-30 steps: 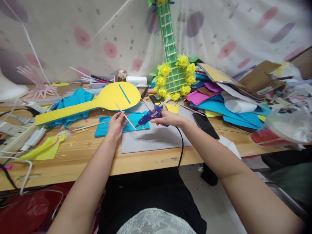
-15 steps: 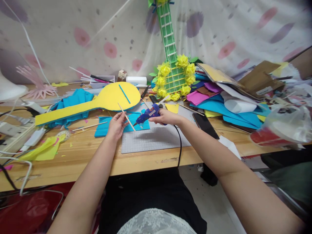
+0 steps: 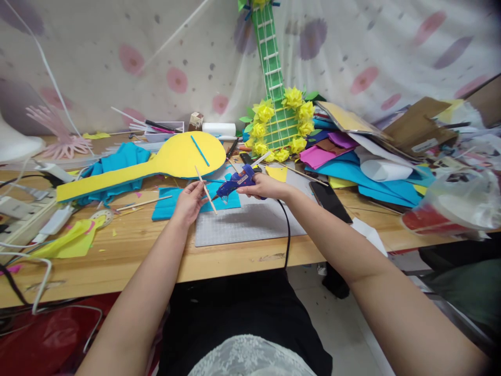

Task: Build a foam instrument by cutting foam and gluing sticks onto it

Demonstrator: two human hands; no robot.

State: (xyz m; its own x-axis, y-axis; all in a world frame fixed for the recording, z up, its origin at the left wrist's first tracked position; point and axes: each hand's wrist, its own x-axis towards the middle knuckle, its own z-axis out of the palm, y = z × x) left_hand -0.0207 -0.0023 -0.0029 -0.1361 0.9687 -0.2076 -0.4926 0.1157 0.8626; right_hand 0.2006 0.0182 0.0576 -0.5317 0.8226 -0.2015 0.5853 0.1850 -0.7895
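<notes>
Between the fingertips of my left hand is a thin wooden stick, slanting down to the right. My right hand is wrapped round a blue hot glue gun, a pale glue stick poking out of its back. The gun's nozzle is at the wooden stick, close to my left fingers; whether it touches I cannot tell. Under my hands lie a blue paper piece and a grey cutting mat. Behind them rests a yellow, blue-edged instrument shape with a blue strip on its face.
A green paper instrument with yellow flowers leans against the curtain. To the right are a black phone, stacked coloured sheets and a bagged red cup. A power strip sits left. The gun's black cord hangs over the table's front edge.
The wooden stick has turned a little steeper in my left hand. The glue gun has shifted slightly left, and its nozzle sits a bit nearer my left fingers along the stick.
</notes>
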